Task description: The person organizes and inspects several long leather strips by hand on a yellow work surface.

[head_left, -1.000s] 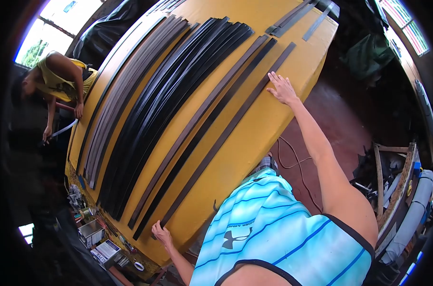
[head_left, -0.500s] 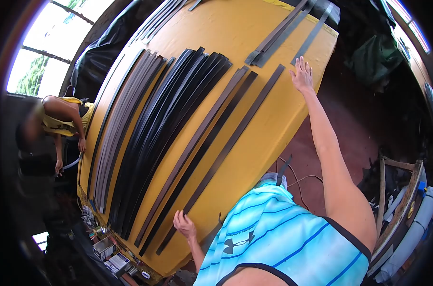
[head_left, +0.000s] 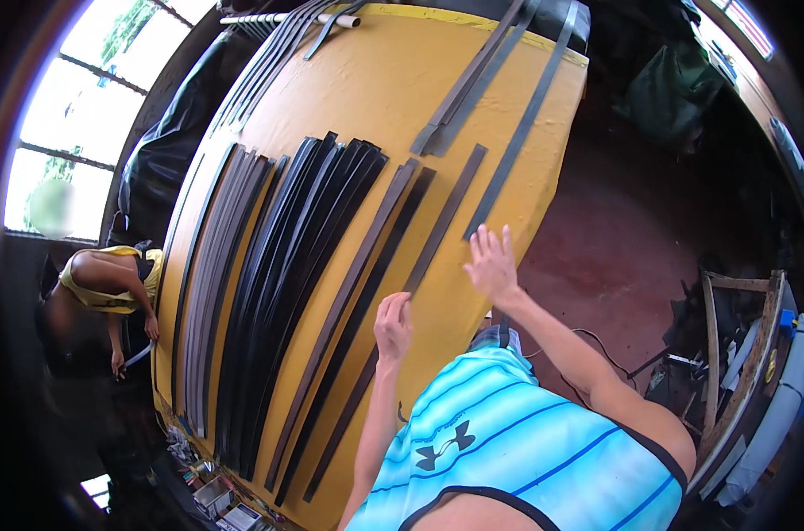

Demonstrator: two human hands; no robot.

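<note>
My right hand (head_left: 492,263) is spread open, palm down, at the near end of a long grey strip (head_left: 528,124) on the yellow table (head_left: 499,190). My left hand (head_left: 392,329) hovers over or rests on a dark brown strip (head_left: 448,208), its fingers curled together; what lies inside them is hidden. Left of it are a black strip (head_left: 358,327) and another brown strip (head_left: 340,323). Farther left spreads a thick row of black strips (head_left: 282,301), then a bundle of grey-brown strips (head_left: 220,283).
A person in yellow (head_left: 110,279) bends at the table's far left edge, one hand on it. More strips (head_left: 282,53) hang from a white rod (head_left: 353,21). At right are a wooden frame (head_left: 746,354) and a grey roll (head_left: 778,407). Boxes (head_left: 214,496) crowd the lower left.
The grey strip has slid toward me along the table, together with my right hand. My left hand has moved up along the brown strip, its fingers now more curled. The view has shifted.
</note>
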